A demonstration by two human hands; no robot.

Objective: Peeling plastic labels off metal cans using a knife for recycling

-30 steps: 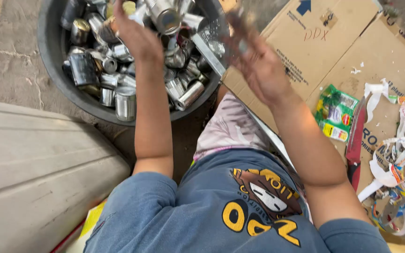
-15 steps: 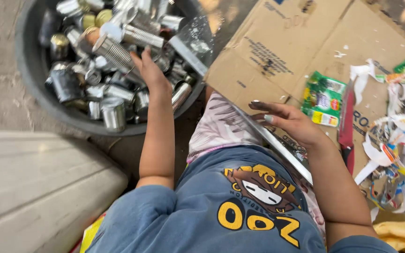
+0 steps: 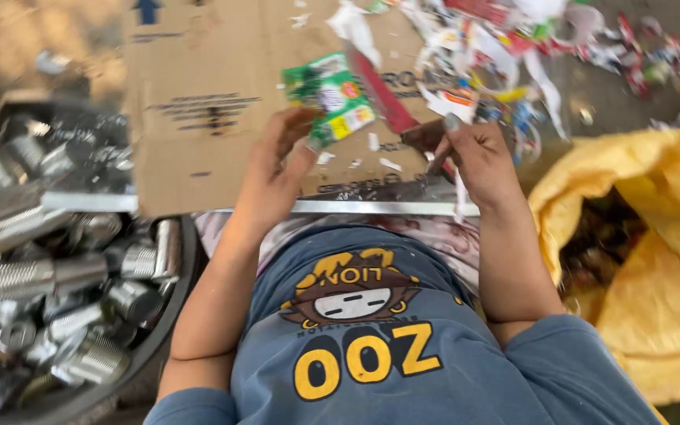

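Two hands at work over flattened cardboard, between a tub of cans and a yellow sack.

From the head view: the dark tub (image 3: 168,330) on the left is heaped with bare metal cans (image 3: 80,275); the yellow sack (image 3: 655,260) on the right gapes open, its contents too dark to tell. A green and white label (image 3: 330,96), crumpled, lies on the cardboard (image 3: 198,94), touching the left hand (image 3: 277,169), whose fingers curl half-closed at its edge. The right hand (image 3: 478,157) is closed around a brown handle (image 3: 423,135) with a red blade (image 3: 379,90).
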